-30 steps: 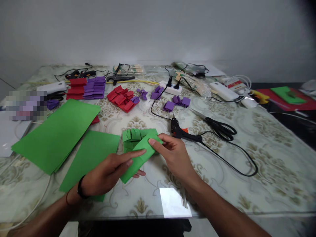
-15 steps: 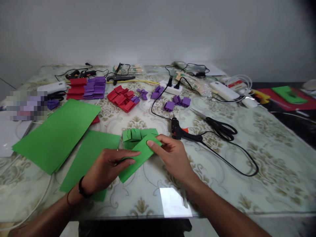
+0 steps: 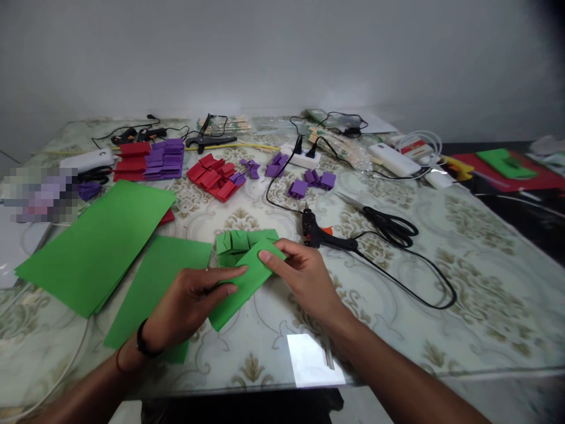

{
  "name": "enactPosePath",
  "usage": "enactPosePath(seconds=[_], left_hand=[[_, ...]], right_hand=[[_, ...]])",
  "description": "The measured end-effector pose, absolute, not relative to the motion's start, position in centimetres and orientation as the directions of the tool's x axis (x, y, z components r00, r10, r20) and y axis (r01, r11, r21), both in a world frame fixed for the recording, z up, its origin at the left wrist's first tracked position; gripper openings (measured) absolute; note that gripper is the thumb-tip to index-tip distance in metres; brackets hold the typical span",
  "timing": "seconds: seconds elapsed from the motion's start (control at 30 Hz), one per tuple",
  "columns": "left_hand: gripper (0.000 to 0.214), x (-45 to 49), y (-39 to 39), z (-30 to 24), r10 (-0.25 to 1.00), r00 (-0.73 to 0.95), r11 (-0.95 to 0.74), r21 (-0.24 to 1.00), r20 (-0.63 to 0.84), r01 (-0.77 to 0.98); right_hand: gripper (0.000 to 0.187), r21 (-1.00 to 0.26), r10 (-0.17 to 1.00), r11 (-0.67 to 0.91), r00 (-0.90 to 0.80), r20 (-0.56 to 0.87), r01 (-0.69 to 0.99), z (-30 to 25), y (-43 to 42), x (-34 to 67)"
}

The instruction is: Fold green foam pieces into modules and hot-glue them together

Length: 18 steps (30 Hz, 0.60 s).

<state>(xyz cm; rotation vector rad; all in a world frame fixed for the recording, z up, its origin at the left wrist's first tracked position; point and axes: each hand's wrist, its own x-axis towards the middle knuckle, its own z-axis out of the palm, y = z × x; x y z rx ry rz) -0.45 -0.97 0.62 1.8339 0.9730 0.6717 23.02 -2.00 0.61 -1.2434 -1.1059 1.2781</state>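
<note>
A folded strip of green paper slants between my two hands above the table. My left hand has its thumb and forefinger on the strip's left edge. At the upper right end, my right hand pinches the strip, thumb on top and fingers behind. Just behind the strip lie folded green paper pieces, partly covered by it. A loose green sheet extends under my left hand and wrist. Farther left is a stack of larger green sheets.
Right of my hands lie a black glue gun, its cord looping on the table, and black-handled scissors. Beyond are red folded paper pieces, purple folded pieces, and a white power strip with black plugs.
The whole view has shifted slightly, with the table's things appearing a little farther left. Both hands keep their hold on the green strip, which looks much the same.
</note>
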Motion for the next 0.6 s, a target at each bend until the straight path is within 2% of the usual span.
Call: enactPosePath(seconds=[0.2,0.47,0.6], left_hand=[[0.03,-0.51,-0.98,0.68,0.866,0.49,-0.301,0.888,0.101,0.349],[0.034,-0.77,-0.69,0.87,0.869,0.469,-0.347,0.869,0.156,0.354],[0.037,-0.79,-0.68,0.78,0.868,0.476,-0.332,0.88,0.145,0.339]], right_hand=[[0.045,-0.986,0.995,-0.101,-0.029,-0.098,-0.134,0.37,-2.06,23.06],[0.048,-0.99,0.993,-0.115,-0.022,-0.114,-0.083,0.61,-2.06,23.13],[0.047,-0.986,0.992,-0.124,-0.019,-0.123,-0.114,0.75,-2.05,23.07]])
